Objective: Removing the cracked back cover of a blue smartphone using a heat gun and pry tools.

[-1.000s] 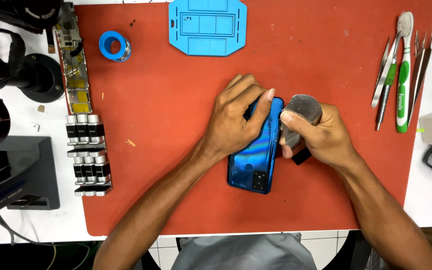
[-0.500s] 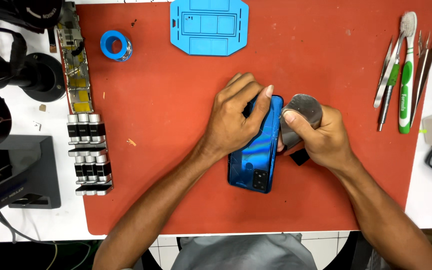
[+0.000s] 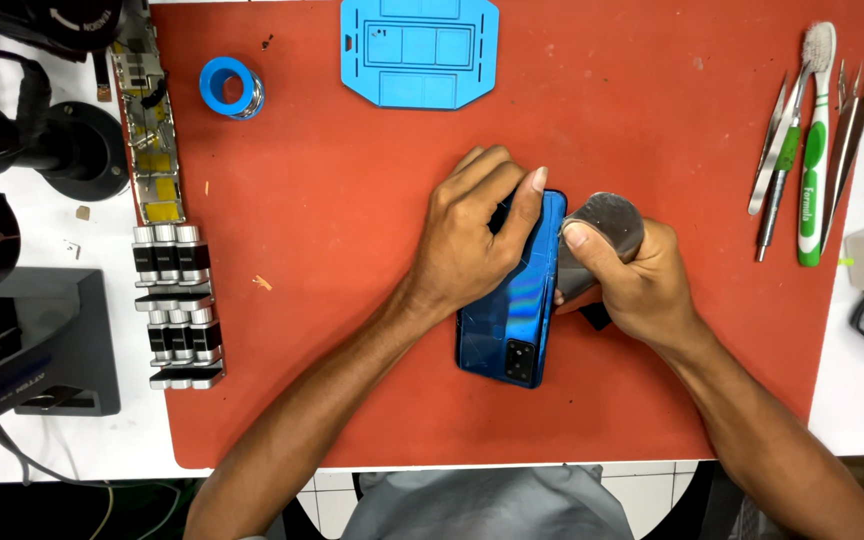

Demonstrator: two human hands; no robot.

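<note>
A blue phone [image 3: 512,320] lies back side up on the red mat [image 3: 352,300], camera end toward me. My left hand [image 3: 472,235] presses down on its upper half, fingers spread over the far end. My right hand [image 3: 632,275] grips a thin grey, rounded metal pry tool [image 3: 607,225] and holds it against the phone's right edge. The thumb lies on top of the tool. The contact point between tool and phone is partly hidden by my fingers.
A blue plastic tray [image 3: 419,50] and a roll of blue tape [image 3: 230,87] sit at the mat's far side. Tweezers and a green-and-white brush [image 3: 812,140] lie at the right. Metal clamps [image 3: 177,305] and a circuit strip line the left edge, beside black equipment [image 3: 22,140].
Both hands and the phone stay almost where they were. The tool remains against the phone's right edge, with only slight shifts of my fingers.
</note>
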